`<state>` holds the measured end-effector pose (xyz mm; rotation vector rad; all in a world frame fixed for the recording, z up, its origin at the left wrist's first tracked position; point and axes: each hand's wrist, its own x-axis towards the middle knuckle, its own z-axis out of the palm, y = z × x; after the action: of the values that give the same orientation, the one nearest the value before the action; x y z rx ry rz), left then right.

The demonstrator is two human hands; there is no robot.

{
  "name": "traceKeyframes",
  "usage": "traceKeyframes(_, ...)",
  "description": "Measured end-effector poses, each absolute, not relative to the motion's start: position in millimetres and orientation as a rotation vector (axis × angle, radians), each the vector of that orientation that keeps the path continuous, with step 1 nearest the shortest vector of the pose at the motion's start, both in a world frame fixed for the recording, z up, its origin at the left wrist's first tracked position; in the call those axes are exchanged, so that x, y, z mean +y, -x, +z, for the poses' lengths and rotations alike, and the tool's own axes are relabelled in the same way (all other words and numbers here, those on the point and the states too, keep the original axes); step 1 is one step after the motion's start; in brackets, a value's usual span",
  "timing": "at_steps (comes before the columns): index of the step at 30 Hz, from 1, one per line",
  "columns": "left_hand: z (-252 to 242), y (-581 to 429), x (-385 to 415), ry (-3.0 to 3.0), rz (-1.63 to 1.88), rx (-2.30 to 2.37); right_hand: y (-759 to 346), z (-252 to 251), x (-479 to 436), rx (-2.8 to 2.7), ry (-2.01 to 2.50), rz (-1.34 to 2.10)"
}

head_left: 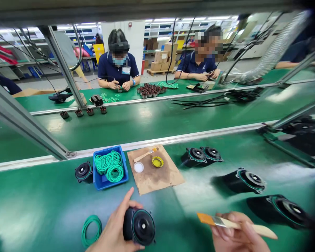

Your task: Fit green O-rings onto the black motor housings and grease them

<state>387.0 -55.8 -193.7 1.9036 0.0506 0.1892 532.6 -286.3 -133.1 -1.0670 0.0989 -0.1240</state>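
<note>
My left hand (117, 224) is wrapped round the side of a black round motor housing (144, 227), which has a green ring round its top and a pale shaft tip in the middle. In my right hand (233, 232) is a paintbrush (227, 223), held by its pale wooden handle, orange bristles pointing left. The brush is apart from the housing. Left of my left hand, several green rubber rings (91, 231) lie in a loose bundle. Beyond the housing, a brown cardboard sheet (147, 185) carries a second brush (145, 154), a yellow-rimmed dish (157, 161) and a white lid (139, 167).
A blue bin (110, 184) of green rings stands beside another black housing (84, 171). Several more housings (246, 180) stand at the right. A metal frame post (28, 119) rises at left. Across the green conveyor (147, 119), two co-workers (118, 66) handle small parts.
</note>
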Motion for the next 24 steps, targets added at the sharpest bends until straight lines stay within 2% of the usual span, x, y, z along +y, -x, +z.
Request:
traceKeyframes(6, -203, -387, -38, -1.963, 0.115, -0.069, -534, -140, -287, -0.043, 0.987, -0.099)
traceKeyframes(11, -198, -390, -44, -2.033, 0.210, 0.009, -530, -139, -289, -0.064, 0.905, -0.116)
traceKeyframes(14, -190, -413, -69, -1.982, 0.233, 0.086, -524, -127, -295, -0.147, 0.846, -0.134)
traceKeyframes(18, -155, -467, -119, -2.033, 0.296, 0.113, -511, -114, -314, -0.243, 0.823, -0.262)
traceKeyframes(24, -126, -554, -177, -2.085, 0.337, 0.128, -497, -126, -355, -0.302, 0.855, -0.286)
